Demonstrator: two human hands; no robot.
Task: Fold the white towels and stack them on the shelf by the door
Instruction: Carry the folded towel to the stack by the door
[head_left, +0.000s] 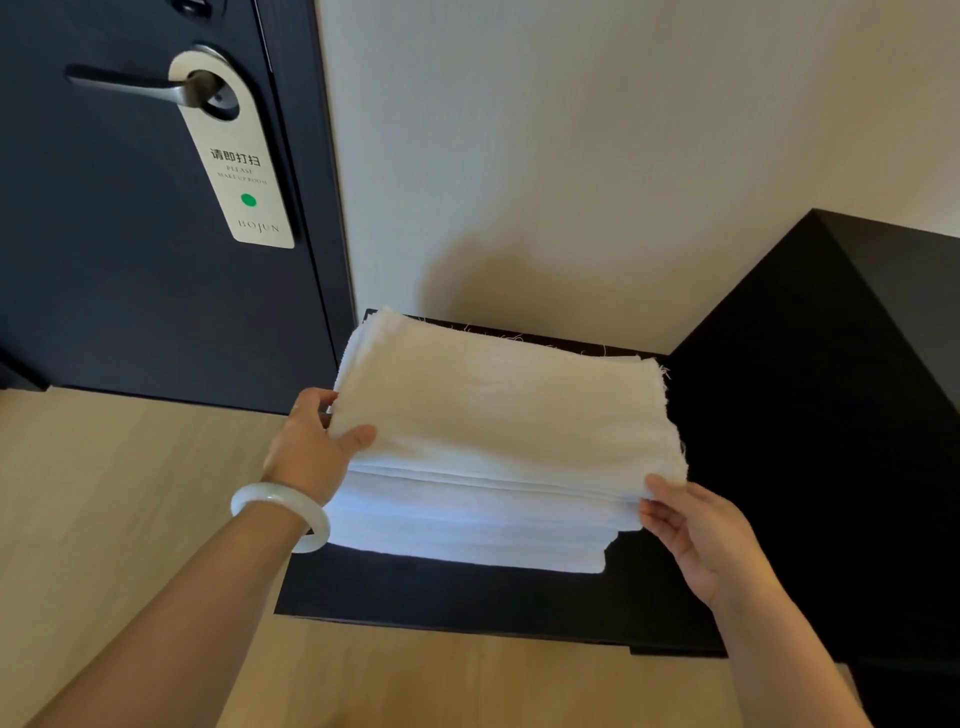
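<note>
A stack of several folded white towels (483, 525) lies on a low black shelf (457, 597) beside the dark door (130, 291). The top folded towel (498, 405) rests on the stack. My left hand (317, 447), with a pale bangle on its wrist, grips that towel's left edge, thumb on top and fingers under. My right hand (696, 530) pinches the towel's near right corner, thumb against the folded layers.
A taller black cabinet (831, 415) rises right of the shelf. A beige wall (571, 156) stands behind. The door carries a metal handle (135, 88) with a hanging card (239, 171). Light wooden floor (130, 493) spreads to the left and front.
</note>
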